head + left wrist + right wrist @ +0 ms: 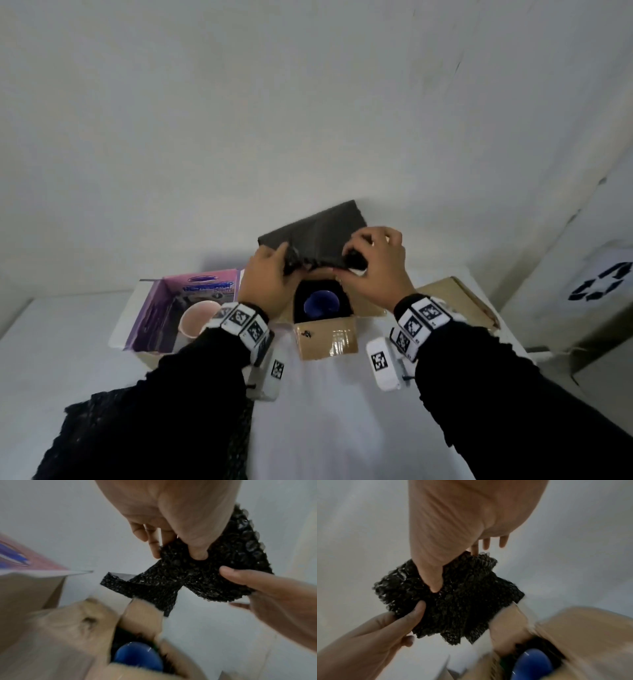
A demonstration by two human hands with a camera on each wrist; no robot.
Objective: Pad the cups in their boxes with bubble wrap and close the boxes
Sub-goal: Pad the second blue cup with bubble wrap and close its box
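A sheet of black bubble wrap (318,233) hangs in the air between both hands, just above an open brown cardboard box (327,337). A blue cup (321,303) stands in that box with dark padding around it. My left hand (286,260) pinches the sheet's left edge. My right hand (352,263) pinches its right edge. In the left wrist view the bubble wrap (197,574) is held by thumb and fingers over the blue cup (137,657). The right wrist view shows the bubble wrap (462,601) crumpled under my thumb, with the blue cup (532,665) below.
An open purple box (161,308) with a pink cup (198,317) sits to the left. Another brown cardboard box (455,301) lies to the right. More black bubble wrap (85,438) lies on the white table under my left arm. A box with a recycling mark (599,284) stands at far right.
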